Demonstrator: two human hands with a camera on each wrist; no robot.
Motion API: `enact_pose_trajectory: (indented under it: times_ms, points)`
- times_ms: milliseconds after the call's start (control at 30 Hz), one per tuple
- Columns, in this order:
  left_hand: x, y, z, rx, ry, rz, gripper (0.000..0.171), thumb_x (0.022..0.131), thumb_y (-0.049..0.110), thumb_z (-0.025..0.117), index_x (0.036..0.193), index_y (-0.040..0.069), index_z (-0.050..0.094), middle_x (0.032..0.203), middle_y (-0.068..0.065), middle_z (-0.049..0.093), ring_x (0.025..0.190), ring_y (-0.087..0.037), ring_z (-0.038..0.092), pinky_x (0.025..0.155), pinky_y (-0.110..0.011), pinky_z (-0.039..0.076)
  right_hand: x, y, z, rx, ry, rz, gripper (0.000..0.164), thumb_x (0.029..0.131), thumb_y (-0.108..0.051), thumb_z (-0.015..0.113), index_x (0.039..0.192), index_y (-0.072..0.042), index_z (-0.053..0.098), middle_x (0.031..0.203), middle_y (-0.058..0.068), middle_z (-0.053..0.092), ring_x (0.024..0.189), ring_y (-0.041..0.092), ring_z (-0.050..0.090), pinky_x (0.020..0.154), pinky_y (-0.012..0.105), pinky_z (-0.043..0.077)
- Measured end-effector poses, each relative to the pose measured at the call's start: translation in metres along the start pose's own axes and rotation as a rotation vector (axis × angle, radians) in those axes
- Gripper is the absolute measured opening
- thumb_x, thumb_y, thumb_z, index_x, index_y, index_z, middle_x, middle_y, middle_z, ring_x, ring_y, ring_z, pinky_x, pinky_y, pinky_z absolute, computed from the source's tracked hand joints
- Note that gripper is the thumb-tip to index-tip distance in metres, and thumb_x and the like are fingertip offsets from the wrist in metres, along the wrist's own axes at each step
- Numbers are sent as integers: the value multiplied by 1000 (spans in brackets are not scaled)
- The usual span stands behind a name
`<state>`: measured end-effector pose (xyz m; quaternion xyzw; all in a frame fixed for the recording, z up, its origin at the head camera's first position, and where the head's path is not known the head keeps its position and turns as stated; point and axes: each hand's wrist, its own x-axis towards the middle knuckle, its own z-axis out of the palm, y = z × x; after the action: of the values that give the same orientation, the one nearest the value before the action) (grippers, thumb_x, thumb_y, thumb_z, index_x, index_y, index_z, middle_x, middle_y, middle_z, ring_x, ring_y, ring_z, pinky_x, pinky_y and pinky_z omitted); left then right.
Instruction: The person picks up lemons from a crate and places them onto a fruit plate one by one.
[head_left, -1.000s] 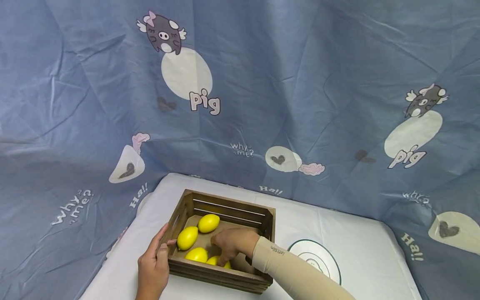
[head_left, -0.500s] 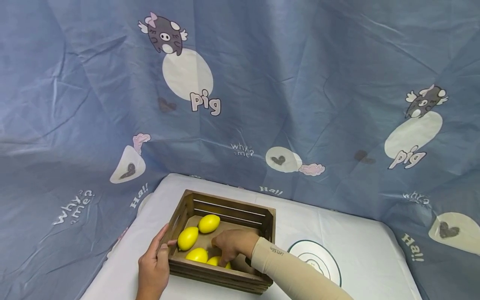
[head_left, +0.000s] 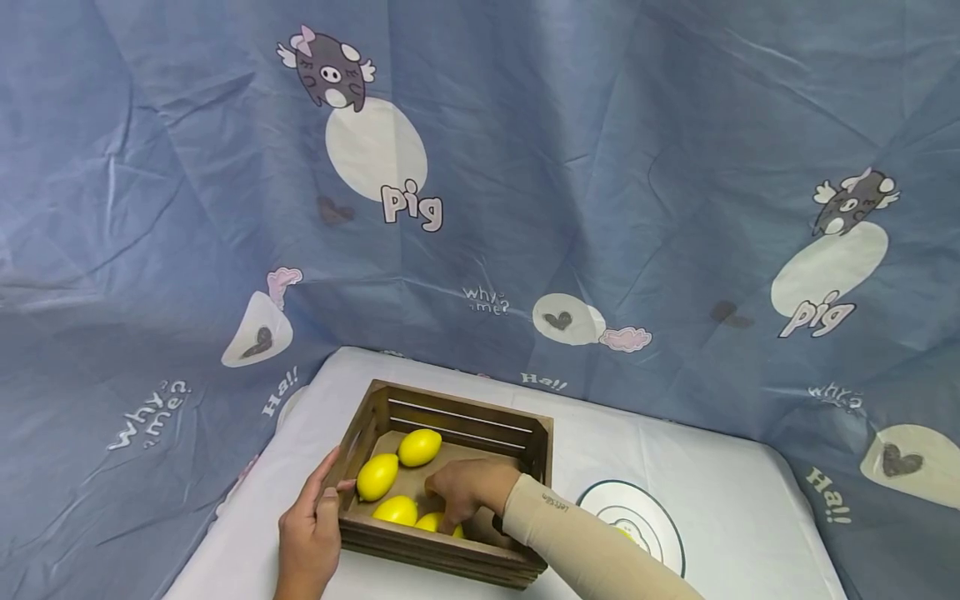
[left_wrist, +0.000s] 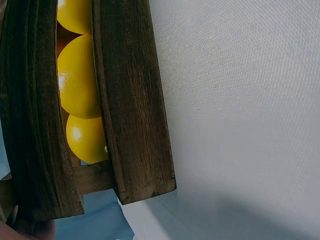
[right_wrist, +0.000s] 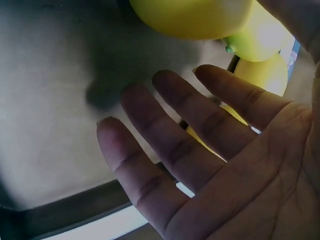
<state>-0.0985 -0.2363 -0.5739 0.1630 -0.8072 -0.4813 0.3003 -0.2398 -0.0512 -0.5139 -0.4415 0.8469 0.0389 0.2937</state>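
Several yellow lemons lie in a brown slatted wooden crate (head_left: 442, 553): two toward the left and back, such as the back lemon (head_left: 419, 447), and two along the front wall. My left hand (head_left: 309, 529) grips the crate's left end, one fingertip over the wall. Through the slats, the left wrist view shows a lemon (left_wrist: 79, 77) between two others. Reaching inside, my right hand (head_left: 472, 487) has its thumb over the front right lemon (head_left: 428, 522). In the right wrist view its fingers (right_wrist: 170, 112) are loosely spread, and a lemon (right_wrist: 192, 17) lies beyond their tips.
A white plate (head_left: 663, 521) with a dark green rim stands right of the crate, partly behind the beige sleeve (head_left: 570, 533). A white cloth (head_left: 720, 475) covers the table. Blue printed fabric (head_left: 480, 167) hangs around the back and sides.
Both hands and the lemons stay almost where they were. A small yellow patch now shows at the plate's centre, beside the sleeve.
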Motion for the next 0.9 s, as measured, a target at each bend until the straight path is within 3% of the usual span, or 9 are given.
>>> enact_pose_trajectory:
  times_ms: [200, 533, 633, 733, 800, 900]
  points:
    - [0, 3, -1, 13, 1, -9, 52, 108, 5, 41, 153, 26, 56, 118, -2, 77, 101, -20, 72, 90, -5, 36, 0, 1, 0, 10, -5, -22, 44, 83, -31, 89, 122, -19, 73, 109, -11, 71, 90, 4, 60, 87, 26, 51]
    - [1, -1, -2, 7, -7, 1, 51, 107, 4, 42, 153, 23, 56, 120, -6, 76, 101, -18, 72, 94, -2, 33, 4, -1, 1, 10, -49, -116, 37, 85, -19, 86, 120, -21, 75, 96, -14, 66, 84, 2, 56, 81, 19, 47]
    - [1, -2, -2, 1, -7, 10, 52, 107, 4, 42, 153, 24, 56, 116, -7, 77, 100, -18, 72, 78, -6, 39, 6, -1, 2, -9, -48, -117, 35, 84, -19, 87, 118, -21, 75, 93, -14, 65, 83, 2, 56, 78, 19, 47]
    - [1, -1, -2, 2, -5, 13, 53, 107, 4, 42, 153, 27, 56, 110, -5, 78, 100, -20, 72, 73, -11, 39, 7, -2, 2, -20, -43, -118, 33, 84, -19, 87, 115, -21, 75, 92, -14, 64, 81, 3, 56, 76, 19, 46]
    - [1, -1, -2, 2, -4, 11, 54, 107, 3, 42, 153, 29, 56, 106, -6, 79, 100, -21, 72, 74, -10, 39, 8, -3, 3, -24, -36, -121, 32, 83, -18, 86, 113, -20, 75, 90, -14, 63, 79, 3, 55, 74, 18, 46]
    - [1, -1, -2, 13, 2, 2, 56, 106, 3, 42, 153, 30, 56, 104, -3, 79, 102, -22, 72, 87, -8, 38, 8, -5, 4, -32, -28, -122, 27, 83, -16, 86, 107, -20, 74, 86, -14, 61, 76, 4, 55, 71, 18, 45]
